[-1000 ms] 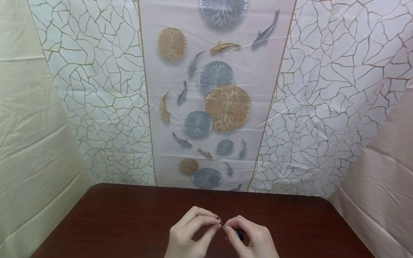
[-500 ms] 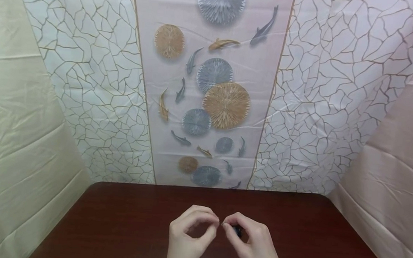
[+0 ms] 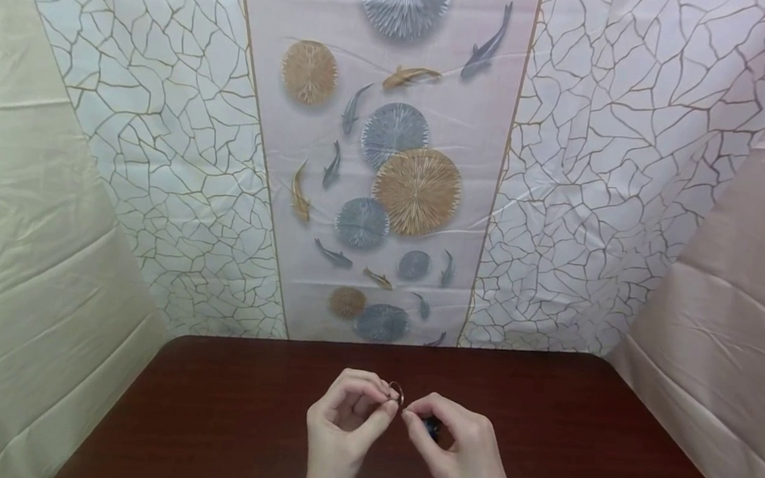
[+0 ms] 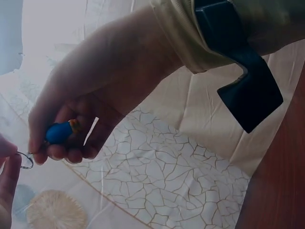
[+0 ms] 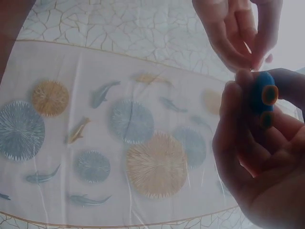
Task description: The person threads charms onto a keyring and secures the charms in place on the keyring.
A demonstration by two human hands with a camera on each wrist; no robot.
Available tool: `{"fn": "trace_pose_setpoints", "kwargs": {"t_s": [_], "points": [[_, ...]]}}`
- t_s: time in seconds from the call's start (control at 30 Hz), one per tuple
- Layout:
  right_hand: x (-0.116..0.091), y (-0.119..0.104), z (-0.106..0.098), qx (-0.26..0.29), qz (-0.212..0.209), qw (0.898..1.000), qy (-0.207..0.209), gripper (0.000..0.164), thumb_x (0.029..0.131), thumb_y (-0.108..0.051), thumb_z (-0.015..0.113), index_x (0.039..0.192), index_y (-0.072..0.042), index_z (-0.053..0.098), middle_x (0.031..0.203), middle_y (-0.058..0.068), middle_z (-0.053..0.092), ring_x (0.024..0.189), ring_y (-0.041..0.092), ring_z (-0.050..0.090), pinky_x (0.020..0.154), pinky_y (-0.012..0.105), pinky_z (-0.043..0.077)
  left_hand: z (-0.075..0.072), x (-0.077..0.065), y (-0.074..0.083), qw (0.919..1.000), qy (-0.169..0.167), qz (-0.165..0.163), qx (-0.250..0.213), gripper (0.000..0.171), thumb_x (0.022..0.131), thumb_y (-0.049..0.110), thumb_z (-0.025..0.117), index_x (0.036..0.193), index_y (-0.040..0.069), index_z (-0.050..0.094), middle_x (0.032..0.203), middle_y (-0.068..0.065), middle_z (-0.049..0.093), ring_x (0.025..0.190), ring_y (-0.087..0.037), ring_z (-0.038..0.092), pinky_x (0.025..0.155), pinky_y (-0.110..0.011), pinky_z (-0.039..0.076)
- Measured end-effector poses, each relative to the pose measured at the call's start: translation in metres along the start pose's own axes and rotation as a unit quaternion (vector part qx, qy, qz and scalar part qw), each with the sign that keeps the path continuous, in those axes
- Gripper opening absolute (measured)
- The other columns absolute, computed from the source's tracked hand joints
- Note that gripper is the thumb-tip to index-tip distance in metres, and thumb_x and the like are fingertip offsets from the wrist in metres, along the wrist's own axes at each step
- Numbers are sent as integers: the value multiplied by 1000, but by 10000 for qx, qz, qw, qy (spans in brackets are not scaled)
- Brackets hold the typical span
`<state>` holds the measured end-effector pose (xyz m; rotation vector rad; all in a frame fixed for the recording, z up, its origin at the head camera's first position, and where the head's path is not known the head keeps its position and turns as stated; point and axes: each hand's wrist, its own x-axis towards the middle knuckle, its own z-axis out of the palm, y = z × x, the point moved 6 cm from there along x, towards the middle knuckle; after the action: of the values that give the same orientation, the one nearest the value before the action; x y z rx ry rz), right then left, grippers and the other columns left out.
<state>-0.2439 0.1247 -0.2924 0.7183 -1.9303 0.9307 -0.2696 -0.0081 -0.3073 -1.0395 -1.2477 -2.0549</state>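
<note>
Over the table, both hands meet fingertip to fingertip. The left hand (image 3: 335,447) pinches a thin metal ring, like a key ring (image 4: 32,162), between thumb and fingers; its loop sticks out past the fingertips. The right hand (image 3: 475,460) holds a small blue charm (image 5: 259,93) with orange parts, its body lying inside the curled fingers. Thumb and index finger of that hand pinch a small piece at the charm's end, close beside the ring. Whether this piece is linked to the ring cannot be told. In the head view the charm mostly hides behind the right thumb.
Under the hands is a dark red-brown table (image 3: 238,408). A patterned cloth (image 3: 563,209) with fish and round motifs hangs behind it, and plain beige cloth (image 3: 31,276) walls both sides. A black device (image 4: 252,95) is worn on the right wrist.
The left hand has turned slightly and moved a little left and up, so the ring now shows above its fingertips. The right hand has shifted slightly left, still holding the charm.
</note>
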Motion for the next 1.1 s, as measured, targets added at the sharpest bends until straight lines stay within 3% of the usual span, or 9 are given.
{"fn": "trace_pose_setpoints", "kwargs": {"t_s": [0.23, 0.5, 0.7, 0.83, 0.93, 1.1], "points": [[-1, -2, 2, 1, -26, 10000, -2, 26, 67, 4, 71, 76, -19, 61, 68, -11, 59, 58, -6, 44, 49, 4, 34, 4, -1, 0, 9986, -487, 226, 35, 13, 75, -18, 56, 84, -10, 50, 87, -16, 50, 86, -21, 59, 76, -34, 53], [0, 2, -1, -102, 124, 9997, -177, 26, 70, 1, 71, 79, -22, 62, 70, -14, 61, 59, -8, 44, 50, 3, 34, 4, 1, -2, 9932, -1013, 322, -468, 17, 72, -25, 52, 80, -11, 45, 85, -17, 51, 86, -20, 60, 71, -33, 54], [0, 2, -5, 27, 8, 9996, -273, 28, 70, 2, 70, 80, -22, 61, 68, -11, 60, 56, -8, 42, 50, 2, 32, 0, 3, -3, 9949, -863, 306, -425, 19, 72, -27, 51, 77, -9, 45, 85, -14, 53, 86, -19, 60, 71, -30, 54], [0, 1, -5, 50, -39, 9995, -298, 27, 70, 2, 70, 79, -22, 61, 68, -11, 60, 56, -8, 42, 50, 2, 32, 1, 2, -3, 9939, -948, 502, -240, 20, 71, -26, 53, 77, -8, 45, 84, -16, 52, 85, -21, 59, 70, -34, 54], [0, 0, -4, 4, 60, 9995, -324, 24, 70, 0, 71, 77, -21, 62, 68, -12, 61, 58, -9, 43, 50, 3, 33, 2, 1, -3, 9925, -1037, 637, -115, 21, 70, -25, 55, 76, -7, 45, 82, -18, 51, 83, -22, 59, 69, -36, 54], [-2, 4, -2, 178, 350, 9979, -517, 18, 74, -6, 70, 77, -23, 62, 66, -14, 60, 59, -8, 47, 50, 6, 36, 2, 1, -4, 9920, -1083, 579, -289, 23, 70, -26, 54, 75, -6, 43, 79, -17, 49, 82, -22, 59, 69, -35, 53]]}}
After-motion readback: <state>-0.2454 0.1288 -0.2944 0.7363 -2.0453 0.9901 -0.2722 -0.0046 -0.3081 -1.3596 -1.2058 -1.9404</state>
